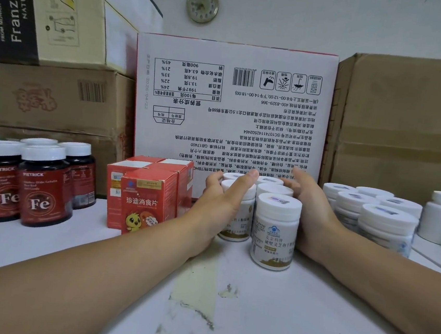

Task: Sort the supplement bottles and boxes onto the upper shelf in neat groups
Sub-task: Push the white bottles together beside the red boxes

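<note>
- centrally, a tight cluster of white bottles (275,227) stands on the shelf (238,318): smooth round plastic, flat ribbed caps, glossy labels with a gold band at the foot.
- left hand (223,202) cups the cluster from 9 o'clock, thumb laid over a cap, fingers bent round the far bottles.
- right hand (313,217) cups it from 3 o'clock, palm flat on the front bottle's side, fingers curled toward the back row; their tips are partly hidden.
- at 9 o'clock of the cluster, just beside the left hand, square red boxes (145,194) of glossy card stand bunched upright.
- further out at 9 o'clock, dark bottles (43,189) with white caps and red "fe" labels stand grouped.
- at 3 o'clock, squat white jars (377,213) are stacked in layers.
- shelf surface is matte white, its paint chipped and scuffed at 6 o'clock.
- at 12 o'clock, a white carton (231,108) printed upside down; brown cartons (409,124) of corrugated card flank it.
- round wall clock (202,4) hangs above.
</note>
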`<state>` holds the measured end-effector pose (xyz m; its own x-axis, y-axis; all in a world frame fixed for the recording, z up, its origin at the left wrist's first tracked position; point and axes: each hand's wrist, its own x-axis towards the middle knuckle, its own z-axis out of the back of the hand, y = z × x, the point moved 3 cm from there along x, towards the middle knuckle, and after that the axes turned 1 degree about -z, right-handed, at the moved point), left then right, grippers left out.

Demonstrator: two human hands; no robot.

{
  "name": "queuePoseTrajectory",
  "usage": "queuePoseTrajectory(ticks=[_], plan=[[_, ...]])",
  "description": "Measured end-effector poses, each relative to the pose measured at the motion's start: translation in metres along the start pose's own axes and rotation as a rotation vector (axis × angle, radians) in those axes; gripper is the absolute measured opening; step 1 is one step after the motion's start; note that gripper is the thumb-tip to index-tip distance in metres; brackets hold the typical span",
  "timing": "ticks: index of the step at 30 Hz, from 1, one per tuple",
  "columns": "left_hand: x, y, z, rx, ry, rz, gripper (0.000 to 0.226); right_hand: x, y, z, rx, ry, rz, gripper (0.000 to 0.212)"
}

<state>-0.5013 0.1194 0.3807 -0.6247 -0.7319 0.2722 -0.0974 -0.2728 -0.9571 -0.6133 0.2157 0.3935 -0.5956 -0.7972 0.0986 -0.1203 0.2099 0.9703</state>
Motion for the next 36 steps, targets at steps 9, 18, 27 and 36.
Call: queuePoseTrajectory(ticks=[9, 18, 27, 36], plan=[[-0.0039, -0.0016, -0.0005, 0.002, 0.068, -0.042, 0.133, -0.0035, -0.001, -0.0012, 0.001, -0.01, -0.021, 0.044], [-0.009, -0.0021, 0.0021, -0.132, 0.202, -0.09, 0.169, 0.0004, -0.0037, 0.0005, 0.015, -0.01, -0.038, 0.05], [-0.0096, -0.0011, 0.0008, -0.127, 0.21, -0.107, 0.166, -0.0018, -0.0024, -0.0007, 0.038, -0.006, -0.053, 0.052], [-0.0097, -0.0008, 0.0003, -0.129, 0.205, -0.103, 0.161, -0.0017, -0.0025, 0.0004, 0.031, 0.008, -0.044, 0.053]])
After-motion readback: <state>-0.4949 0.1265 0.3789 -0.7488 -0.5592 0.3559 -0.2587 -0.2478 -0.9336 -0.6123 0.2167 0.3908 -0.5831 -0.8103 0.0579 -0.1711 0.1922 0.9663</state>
